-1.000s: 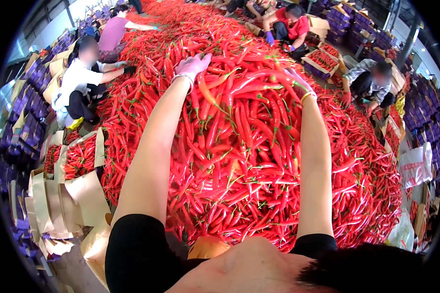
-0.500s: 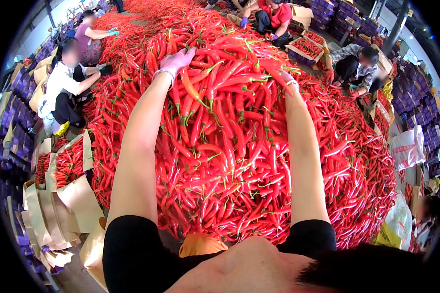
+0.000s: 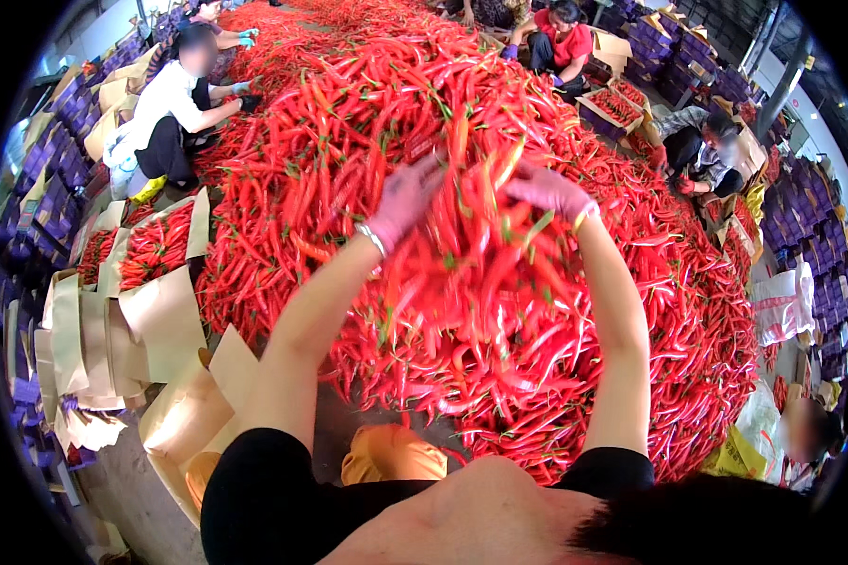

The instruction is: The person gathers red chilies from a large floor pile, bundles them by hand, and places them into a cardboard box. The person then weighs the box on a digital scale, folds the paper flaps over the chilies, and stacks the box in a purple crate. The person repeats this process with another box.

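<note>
Before me rises a big heap of red chili peppers (image 3: 396, 94), long and glossy with green stems. My left hand (image 3: 410, 200), in a pink glove with a band at the wrist, lies against the heap with its fingers stretched to the upper right, somewhat blurred. Across from it my right hand (image 3: 551, 193), gloved in pink too, reaches leftward with extended fingers. Between the two palms loose chili peppers (image 3: 481, 221) are smeared by motion as they tumble down the near slope. Neither hand shows a closed grip, though the fingertips are partly lost among the peppers.
At left stand cartons of chilies (image 3: 160, 247) with brown paper flaps, and an open paper-lined box (image 3: 188, 419). Workers crouch around the heap, one in a white shirt (image 3: 165, 104), another in red (image 3: 565, 42). Purple crates (image 3: 801, 202) are stacked right, near a white sack (image 3: 782, 303).
Both hands have come nearer to me and closer together, drawing chilies down the slope. Peppers at the near side have shifted, and bare floor shows at the heap's lower left edge.
</note>
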Motion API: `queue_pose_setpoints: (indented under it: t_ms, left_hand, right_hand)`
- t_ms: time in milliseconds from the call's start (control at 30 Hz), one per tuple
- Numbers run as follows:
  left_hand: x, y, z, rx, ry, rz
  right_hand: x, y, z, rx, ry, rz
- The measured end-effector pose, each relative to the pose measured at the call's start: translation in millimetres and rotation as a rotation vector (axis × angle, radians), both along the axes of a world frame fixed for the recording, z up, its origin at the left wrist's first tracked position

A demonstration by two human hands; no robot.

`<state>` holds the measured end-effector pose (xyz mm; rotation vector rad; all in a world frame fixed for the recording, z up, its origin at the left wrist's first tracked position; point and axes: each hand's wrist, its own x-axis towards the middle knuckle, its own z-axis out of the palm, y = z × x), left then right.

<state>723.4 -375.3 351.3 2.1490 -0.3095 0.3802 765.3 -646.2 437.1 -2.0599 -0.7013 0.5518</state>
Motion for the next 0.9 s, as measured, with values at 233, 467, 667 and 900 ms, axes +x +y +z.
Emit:
queue_pose_setpoints:
  t_ms: [233,467,667,900]
  left_hand:
    - [-149,-63,-54,0.143,-0.319,-0.012]
    - [-212,-45,-18,0.434,-0.137,-0.483]
    - [-140,154,-52,-0.205,-0.047,0.339]
    - [-80,175,-147,-0.105,0.36,0.631]
  right_hand:
    - [-154,-53,-42,-0.519,-0.319,-0.072]
    - [-156,-116,-44,-0.65,-0.272,0.099]
    - [-64,-46,-3,-0.73,-0.37,-0.039]
    - [6,121,-91,-0.528,-0.483,-0.389]
